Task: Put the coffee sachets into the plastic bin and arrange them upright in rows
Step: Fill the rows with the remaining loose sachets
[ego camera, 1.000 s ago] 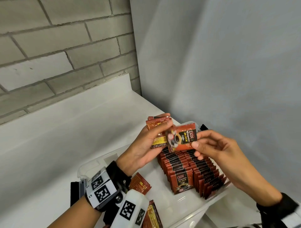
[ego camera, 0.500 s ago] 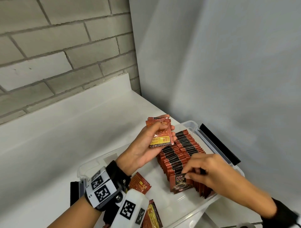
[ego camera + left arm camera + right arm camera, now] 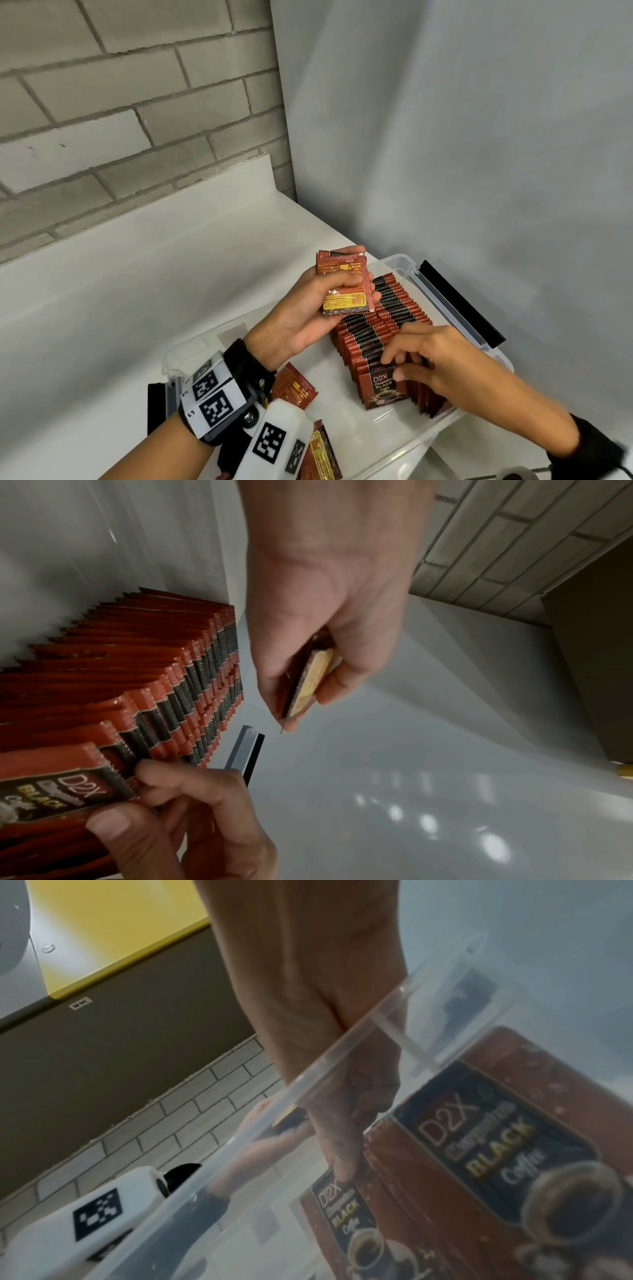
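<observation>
A clear plastic bin (image 3: 455, 306) stands on the white counter with two rows of red-and-black coffee sachets (image 3: 383, 325) standing upright in it. My left hand (image 3: 308, 308) grips a small stack of sachets (image 3: 344, 282) above the rows; the same stack (image 3: 304, 685) shows edge-on in the left wrist view. At the near end of the rows my right hand (image 3: 407, 363) pinches the top of the front sachet (image 3: 385, 389) between thumb and fingers (image 3: 143, 802). Through the bin wall the right wrist view shows a fingertip (image 3: 342, 1169) on a sachet (image 3: 346, 1221).
Loose sachets lie flat in the bin's left part (image 3: 296, 385) and near the bottom edge (image 3: 320, 452). A black lid clip (image 3: 462, 303) runs along the bin's far side. A grey wall stands close on the right, a brick wall behind the counter.
My right hand took one sachet from the left hand's stack, came down to the near end of the rows and now pinches it there. The left hand stayed raised with its stack.
</observation>
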### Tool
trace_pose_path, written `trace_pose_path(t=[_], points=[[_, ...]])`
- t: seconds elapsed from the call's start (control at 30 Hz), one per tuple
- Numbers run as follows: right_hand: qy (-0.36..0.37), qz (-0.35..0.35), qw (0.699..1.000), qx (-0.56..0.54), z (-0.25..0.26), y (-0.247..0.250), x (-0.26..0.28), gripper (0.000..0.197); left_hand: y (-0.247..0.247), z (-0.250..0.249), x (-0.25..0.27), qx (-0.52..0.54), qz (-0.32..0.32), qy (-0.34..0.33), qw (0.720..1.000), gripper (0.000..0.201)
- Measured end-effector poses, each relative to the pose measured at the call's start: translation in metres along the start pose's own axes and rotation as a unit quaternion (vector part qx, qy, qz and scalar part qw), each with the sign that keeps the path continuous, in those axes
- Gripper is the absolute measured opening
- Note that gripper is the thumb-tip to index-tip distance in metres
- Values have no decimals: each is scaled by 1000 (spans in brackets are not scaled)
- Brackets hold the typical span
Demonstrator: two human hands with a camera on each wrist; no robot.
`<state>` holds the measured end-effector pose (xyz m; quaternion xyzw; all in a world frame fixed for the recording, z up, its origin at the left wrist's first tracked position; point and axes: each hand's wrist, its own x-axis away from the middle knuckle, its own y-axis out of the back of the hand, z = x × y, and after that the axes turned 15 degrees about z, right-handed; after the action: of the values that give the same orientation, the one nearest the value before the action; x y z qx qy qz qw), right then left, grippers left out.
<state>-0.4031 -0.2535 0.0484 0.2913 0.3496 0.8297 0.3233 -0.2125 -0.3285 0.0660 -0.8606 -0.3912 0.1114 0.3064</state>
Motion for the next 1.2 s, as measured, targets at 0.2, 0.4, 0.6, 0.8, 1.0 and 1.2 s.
trace_pose_path(t=[0.2,0.4,0.6,0.8,1.0,1.2], points=[[-14,6,1000,-20,-1,0,0,12,1,2,0,-41,-5,7,999,39],[-50,-53,979,-190,4,7,0,25,-1,2,2,-61,24,6,998,41],[7,-151,923,-353,4,9,-11,35,-2,3,2,-66,50,16,996,39],[32,-203,901,-381,4,7,-18,34,-1,3,2,-57,46,57,996,36],[76,-276,884,-370,9,13,-10,15,1,1,0,9,14,143,990,75],[103,-259,898,-340,8,9,-10,24,1,4,2,-50,44,152,986,33]])
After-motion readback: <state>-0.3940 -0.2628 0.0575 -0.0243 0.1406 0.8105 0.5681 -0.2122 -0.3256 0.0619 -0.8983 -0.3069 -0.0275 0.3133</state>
